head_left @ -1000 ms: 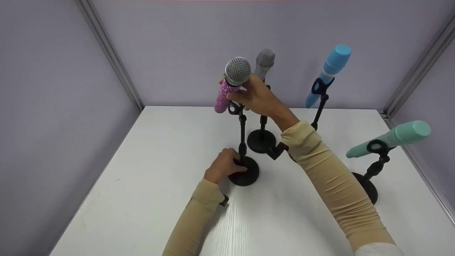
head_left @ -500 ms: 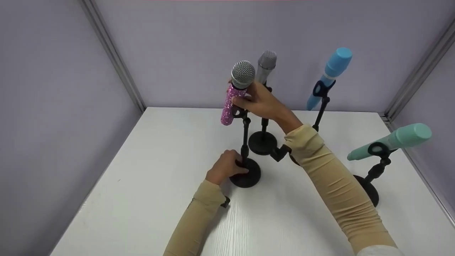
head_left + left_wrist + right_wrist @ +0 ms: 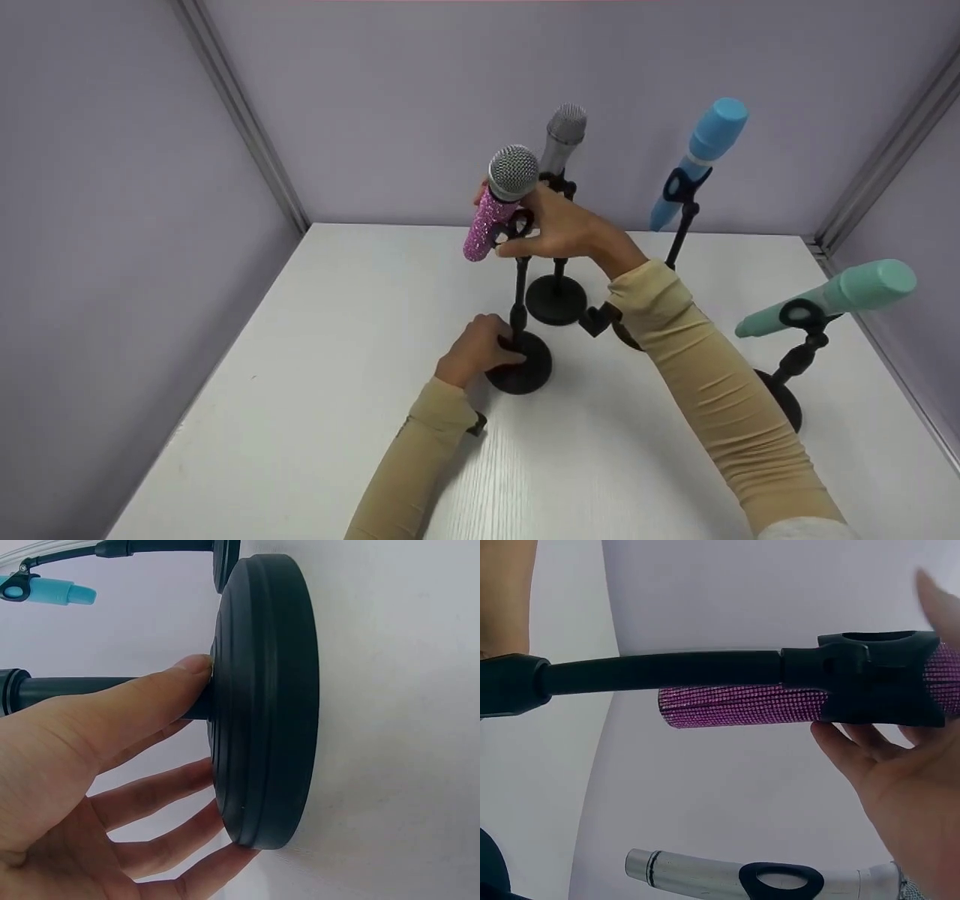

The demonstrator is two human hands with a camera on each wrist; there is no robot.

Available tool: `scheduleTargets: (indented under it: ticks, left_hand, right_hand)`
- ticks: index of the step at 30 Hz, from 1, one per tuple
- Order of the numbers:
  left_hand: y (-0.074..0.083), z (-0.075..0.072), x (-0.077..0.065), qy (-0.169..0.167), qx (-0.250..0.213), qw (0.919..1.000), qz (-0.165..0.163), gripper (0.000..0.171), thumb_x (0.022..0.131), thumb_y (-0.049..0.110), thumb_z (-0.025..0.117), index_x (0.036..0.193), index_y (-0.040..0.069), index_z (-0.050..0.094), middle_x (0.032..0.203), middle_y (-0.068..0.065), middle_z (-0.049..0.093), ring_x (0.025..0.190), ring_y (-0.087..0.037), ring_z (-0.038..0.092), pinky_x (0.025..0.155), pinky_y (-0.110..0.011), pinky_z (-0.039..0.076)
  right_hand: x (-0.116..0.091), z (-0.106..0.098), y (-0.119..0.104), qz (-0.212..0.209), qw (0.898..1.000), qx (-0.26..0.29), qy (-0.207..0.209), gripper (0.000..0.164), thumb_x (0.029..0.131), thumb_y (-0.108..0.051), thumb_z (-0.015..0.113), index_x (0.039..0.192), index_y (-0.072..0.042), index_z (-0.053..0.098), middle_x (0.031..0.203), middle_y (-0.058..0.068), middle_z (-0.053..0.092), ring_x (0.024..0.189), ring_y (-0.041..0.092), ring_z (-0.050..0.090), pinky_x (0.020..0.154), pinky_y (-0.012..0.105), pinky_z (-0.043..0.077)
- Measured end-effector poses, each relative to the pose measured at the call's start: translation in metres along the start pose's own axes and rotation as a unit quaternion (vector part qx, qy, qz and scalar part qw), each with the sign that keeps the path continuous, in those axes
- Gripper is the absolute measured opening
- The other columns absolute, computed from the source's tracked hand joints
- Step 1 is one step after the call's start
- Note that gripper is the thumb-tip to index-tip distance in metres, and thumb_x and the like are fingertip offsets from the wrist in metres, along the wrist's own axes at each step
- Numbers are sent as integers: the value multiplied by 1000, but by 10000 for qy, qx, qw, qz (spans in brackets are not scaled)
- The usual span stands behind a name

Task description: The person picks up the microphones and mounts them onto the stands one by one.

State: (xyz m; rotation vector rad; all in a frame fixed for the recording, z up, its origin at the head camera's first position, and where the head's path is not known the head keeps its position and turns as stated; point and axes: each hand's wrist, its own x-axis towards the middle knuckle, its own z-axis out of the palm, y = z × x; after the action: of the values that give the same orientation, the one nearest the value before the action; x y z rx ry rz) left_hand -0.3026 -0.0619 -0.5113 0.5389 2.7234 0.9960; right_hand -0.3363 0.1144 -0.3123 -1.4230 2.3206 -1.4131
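A microphone with a pink glittery handle [image 3: 487,225] and silver mesh head sits tilted in the black clip [image 3: 885,682] of a desktop microphone stand [image 3: 520,289]. My right hand [image 3: 566,225] is at the clip; its fingers reach behind the microphone and touch it. Blurred in the right wrist view, the right thumb stands away from the handle. Down at the round base [image 3: 266,705], my left hand [image 3: 476,349] holds the stand. Its thumb lies on the base beside the post, with the spread fingers on the post's other side.
Behind stands a silver microphone [image 3: 564,135] on its own stand. A blue microphone [image 3: 716,131] and a mint-green one [image 3: 862,285] are in stands to the right. All stand on a white table [image 3: 315,360] with grey panels behind and at the sides.
The pink microphone has come down relative to the stand's clip. My right thumb has left the pink handle and spread downward. The left hand stays on the base.
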Motion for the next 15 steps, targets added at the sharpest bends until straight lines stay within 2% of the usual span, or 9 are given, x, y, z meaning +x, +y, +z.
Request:
scheduleTargets:
  ticks: [2, 6, 10, 15]
  left_hand:
    - [1, 0, 0, -14, -38, 10000, -8, 37, 83, 21, 88, 108, -2, 76, 108, -13, 70, 106, -25, 62, 95, -42, 56]
    - [2, 1, 0, -16, -41, 10000, 45, 35, 83, 20, 88, 107, -3, 77, 106, -13, 72, 102, -23, 65, 91, -39, 58]
    - [3, 2, 3, -39, -3, 9999, 132, 28, 82, 20, 88, 100, 0, 79, 99, -11, 77, 91, -18, 70, 82, -33, 60]
    - [4, 2, 3, -66, -14, 9998, 211, 25, 82, 19, 88, 97, 0, 80, 95, -11, 78, 86, -17, 71, 79, -31, 60]
  right_hand:
    - [-1, 0, 0, 131, 9999, -69, -57, 76, 87, -2, 79, 150, 1, 35, 148, 18, 50, 136, 26, 53, 115, 42, 47]
    - [-4, -2, 1, 289, 9995, -80, 16, 81, 83, 10, 75, 151, 0, 33, 150, 16, 50, 140, 27, 52, 116, 45, 46]
    - [-8, -6, 3, 401, 9992, 68, 49, 84, 83, 11, 74, 154, 0, 30, 150, 17, 49, 141, 28, 51, 116, 47, 46]
    - [-14, -12, 7, 859, 9957, -18, 351, 87, 84, 3, 79, 155, -2, 28, 151, 18, 47, 145, 32, 47, 121, 50, 40]
